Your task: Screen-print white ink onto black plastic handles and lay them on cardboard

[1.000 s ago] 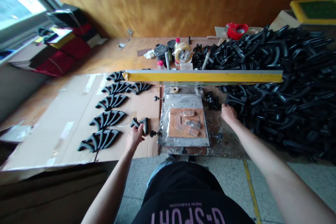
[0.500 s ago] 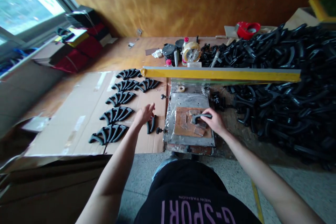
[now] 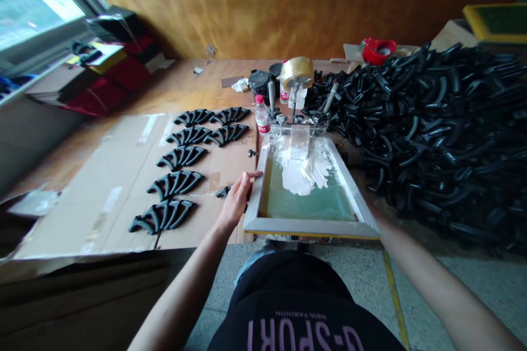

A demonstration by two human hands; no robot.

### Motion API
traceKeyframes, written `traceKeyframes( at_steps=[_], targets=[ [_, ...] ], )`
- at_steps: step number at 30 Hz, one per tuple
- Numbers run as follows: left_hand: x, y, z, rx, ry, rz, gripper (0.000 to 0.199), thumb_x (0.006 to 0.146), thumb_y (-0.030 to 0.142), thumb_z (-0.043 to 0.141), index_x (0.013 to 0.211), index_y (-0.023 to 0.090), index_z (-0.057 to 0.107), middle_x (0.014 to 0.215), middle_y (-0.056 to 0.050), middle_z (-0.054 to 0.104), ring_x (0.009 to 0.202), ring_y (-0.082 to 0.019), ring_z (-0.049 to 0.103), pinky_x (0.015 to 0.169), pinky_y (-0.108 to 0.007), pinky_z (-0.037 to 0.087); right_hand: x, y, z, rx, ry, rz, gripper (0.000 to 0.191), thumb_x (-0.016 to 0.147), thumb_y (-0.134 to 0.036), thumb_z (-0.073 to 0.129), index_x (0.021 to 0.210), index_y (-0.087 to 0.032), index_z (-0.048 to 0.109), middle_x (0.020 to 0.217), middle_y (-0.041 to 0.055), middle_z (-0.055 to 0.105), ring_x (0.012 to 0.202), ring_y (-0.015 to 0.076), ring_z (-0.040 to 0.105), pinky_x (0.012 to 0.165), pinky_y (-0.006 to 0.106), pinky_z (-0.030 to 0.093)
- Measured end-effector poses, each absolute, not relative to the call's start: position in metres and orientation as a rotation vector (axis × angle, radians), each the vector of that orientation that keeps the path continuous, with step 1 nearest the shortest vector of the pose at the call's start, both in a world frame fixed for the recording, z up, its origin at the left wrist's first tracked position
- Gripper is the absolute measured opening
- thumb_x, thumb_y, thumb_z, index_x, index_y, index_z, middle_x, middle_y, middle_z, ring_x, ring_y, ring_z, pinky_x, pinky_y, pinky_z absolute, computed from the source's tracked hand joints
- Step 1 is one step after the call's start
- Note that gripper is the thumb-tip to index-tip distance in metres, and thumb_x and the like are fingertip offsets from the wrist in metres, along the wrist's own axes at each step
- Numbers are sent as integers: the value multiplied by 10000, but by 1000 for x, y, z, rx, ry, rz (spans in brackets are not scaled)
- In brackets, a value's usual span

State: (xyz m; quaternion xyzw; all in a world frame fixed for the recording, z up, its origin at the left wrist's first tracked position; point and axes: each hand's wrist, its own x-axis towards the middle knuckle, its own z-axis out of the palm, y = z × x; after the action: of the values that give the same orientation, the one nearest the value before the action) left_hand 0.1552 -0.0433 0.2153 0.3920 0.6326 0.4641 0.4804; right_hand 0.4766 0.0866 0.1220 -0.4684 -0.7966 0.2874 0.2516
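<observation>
One wooden bench [image 3: 189, 85]: cardboard [image 3: 127, 167] on top, window [image 3: 37, 0] off left, screen frame [image 3: 313, 226] near the front edge. Left hand [image 3: 235, 201] reached in, index finger [image 3: 255, 174] straight against the frame, grip unclear; right hand was hidden, couldn't tell.

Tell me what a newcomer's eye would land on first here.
Probably the framed screen smeared with white paste, near the centre, with the left hand at its left edge. Next, the great heap of black parts on the right. Curved black pieces lie fanned on the cardboard at left.
</observation>
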Motion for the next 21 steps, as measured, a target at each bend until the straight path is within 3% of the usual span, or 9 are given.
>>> traceKeyframes(
  at_steps=[2, 5, 8, 10, 13, 17, 21],
  targets=[
    [155, -55, 182, 930, 1563, 1046, 631, 863, 624, 483, 1337, 211, 533, 709, 3, 588, 537, -108, 471, 474, -214, 350, 490, 104, 138, -1354, -2093, 682, 294, 880, -297, 491, 818, -166, 747, 846, 68, 727, 815, 202, 673, 779, 321, 551],
    [158, -58, 140, 967, 1613, 971, 736, 845, 552, 552, 1477, 225, 364, 726, 21, 568, 552, -101, 462, 500, -205, 357, 473, 128, 167, -1355, -2061, 378, 293, 845, -261, 568, 1079, -155, 709, 1129, 113, 667, 1024, 235, 636, 902, 374, 520],
    [157, -54, 118, 1023, 1695, 890, 720, 859, 515, 536, 1493, 234, 345, 732, 22, 558, 572, -108, 476, 521, -210, 370, 419, 136, 188, -1208, -2245, 164, 545, 757, -262, 732, 1276, -187, 584, 1358, 140, 517, 1217, 294, 512, 999, 443, 450],
    [156, -53, 113, 1027, 1717, 854, 707, 864, 503, 525, 1492, 229, 347, 746, 14, 577, 584, -116, 494, 530, -216, 381, 385, 131, 189, -1171, -2430, 171, 448, 772, -253, 729, 1197, -185, 604, 1241, 132, 587, 1135, 283, 545, 951, 420, 458],
    [154, -53, 112, 1020, 1736, 820, 689, 862, 516, 524, 1472, 231, 380, 783, -3, 622, 601, -125, 519, 541, -222, 394, 370, 106, 177, -1115, -2659, 265, 120, 852, -150, 595, 958, -180, 642, 931, 85, 663, 918, 231, 593, 826, 347, 461],
    [155, -54, 109, 955, 1727, 852, 672, 844, 539, 546, 1431, 229, 445, 883, -39, 680, 688, -153, 594, 587, -235, 437, 397, 68, 169, -736, -2840, 344, 249, 815, -8, 476, 878, -173, 651, 883, 82, 659, 883, 210, 577, 780, 310, 429],
    [156, -55, 109, 911, 1716, 890, 668, 826, 536, 573, 1399, 207, 479, 915, -53, 691, 747, -170, 626, 621, -244, 460, 409, 61, 180, -592, -2887, 441, 166, 799, -62, 552, 822, -196, 647, 809, 42, 645, 793, 190, 566, 709, 287, 420]
  ],
)
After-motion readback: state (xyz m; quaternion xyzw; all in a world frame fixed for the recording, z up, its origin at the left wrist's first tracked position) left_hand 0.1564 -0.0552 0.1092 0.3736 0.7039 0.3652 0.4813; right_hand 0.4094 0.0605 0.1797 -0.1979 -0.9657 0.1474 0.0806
